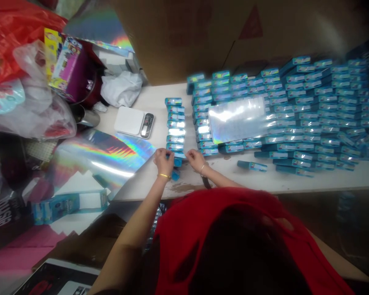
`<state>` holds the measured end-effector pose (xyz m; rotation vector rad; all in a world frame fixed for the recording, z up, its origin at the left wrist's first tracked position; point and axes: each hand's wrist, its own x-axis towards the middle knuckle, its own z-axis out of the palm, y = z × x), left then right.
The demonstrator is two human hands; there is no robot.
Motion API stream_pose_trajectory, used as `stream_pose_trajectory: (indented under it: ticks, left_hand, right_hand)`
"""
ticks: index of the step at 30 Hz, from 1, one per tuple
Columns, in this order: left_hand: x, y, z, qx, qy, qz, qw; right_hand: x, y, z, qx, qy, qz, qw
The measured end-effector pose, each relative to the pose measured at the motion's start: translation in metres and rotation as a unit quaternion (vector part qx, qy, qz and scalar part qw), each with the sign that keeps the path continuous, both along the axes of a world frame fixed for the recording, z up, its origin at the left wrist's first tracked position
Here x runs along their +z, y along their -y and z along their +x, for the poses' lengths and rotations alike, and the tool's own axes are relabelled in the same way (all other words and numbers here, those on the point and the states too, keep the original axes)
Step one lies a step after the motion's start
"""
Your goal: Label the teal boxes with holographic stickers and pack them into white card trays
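Observation:
Near the front edge of the table, my left hand (164,162) is closed in a pinch at the left end of a pale, shiny label strip (180,155). From the other side, my right hand (197,160) has its fingertips pinched together at the strip's right end. The strip lies over the nearest small blue box (178,163) of a short column; whether it is stuck down I cannot tell. Beyond it, more blue boxes (176,132) with shiny labels line up away from me. Another blue piece (175,175) sits beside my left wrist, partly hidden.
Many blue boxes (306,123) stand in packed rows on the right, with a clear glossy sheet (238,119) on top. A white digital scale (129,121) is at left, near shimmering foil (110,153). A large cardboard box (184,41) stands behind the table (215,172).

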<state>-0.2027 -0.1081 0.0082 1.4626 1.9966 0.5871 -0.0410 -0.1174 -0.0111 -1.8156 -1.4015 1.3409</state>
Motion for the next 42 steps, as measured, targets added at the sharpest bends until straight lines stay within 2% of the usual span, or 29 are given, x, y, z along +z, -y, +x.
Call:
stream_pose_trajectory:
  ticks: [5,9,13,15,17,19,21,23,25,27,29,31,33,35,37,39,42]
  left_hand:
    - [-0.007,0.001,0.001,-0.020,-0.044,0.003,0.999]
    - [-0.010,0.003,0.002,-0.021,-0.064,-0.007,0.998]
    - [-0.017,0.001,-0.002,0.048,0.000,-0.043,0.998]
    - [-0.024,-0.003,-0.007,0.093,0.068,-0.094,0.989]
    - [-0.031,-0.007,-0.014,0.121,0.137,-0.157,0.971]
    - [-0.035,-0.011,-0.022,0.119,0.181,-0.208,0.954]
    - [-0.033,-0.014,-0.029,0.094,0.176,-0.232,0.952]
    - [-0.026,-0.019,-0.032,0.066,0.114,-0.198,0.971]
    - [-0.017,-0.030,-0.025,0.054,0.034,-0.088,0.994]
    - [-0.005,-0.050,-0.004,0.025,0.003,0.043,0.999]
    - [0.007,-0.080,0.033,-0.059,0.033,0.124,0.990]
    - [0.017,-0.114,0.081,-0.174,0.070,0.157,0.970]
    - [0.022,-0.149,0.131,-0.260,0.054,0.170,0.949]
    - [0.020,-0.177,0.174,-0.308,-0.002,0.154,0.939]
    - [0.013,-0.195,0.205,-0.341,-0.064,0.116,0.931]
    - [0.005,-0.204,0.223,-0.368,-0.109,0.080,0.920]
    - [-0.006,-0.203,0.232,-0.372,-0.142,0.073,0.914]
  right_hand:
    - [-0.011,-0.004,0.000,0.048,0.061,-0.004,0.997]
    - [-0.018,-0.003,-0.001,0.066,0.067,-0.001,0.996]
    - [-0.007,0.004,-0.001,0.068,0.071,-0.015,0.995]
    - [0.003,0.007,-0.002,0.102,0.094,-0.009,0.990]
    - [0.012,0.006,-0.005,0.168,0.142,-0.017,0.975]
    - [0.017,0.002,-0.008,0.235,0.187,-0.044,0.953]
    - [0.021,-0.004,-0.010,0.283,0.202,-0.064,0.935]
    - [0.028,-0.012,-0.004,0.301,0.203,-0.067,0.929]
    - [0.038,-0.024,0.013,0.294,0.210,-0.042,0.932]
    - [0.049,-0.042,0.043,0.228,0.207,0.031,0.951]
    - [0.057,-0.066,0.083,0.116,0.192,0.126,0.966]
    - [0.057,-0.094,0.126,0.009,0.186,0.190,0.964]
    - [0.048,-0.121,0.162,-0.053,0.196,0.210,0.956]
    - [0.031,-0.140,0.184,-0.070,0.205,0.197,0.956]
    - [0.013,-0.149,0.194,-0.061,0.208,0.180,0.960]
    - [-0.003,-0.151,0.196,-0.057,0.212,0.177,0.959]
    - [-0.015,-0.151,0.194,-0.073,0.218,0.178,0.957]
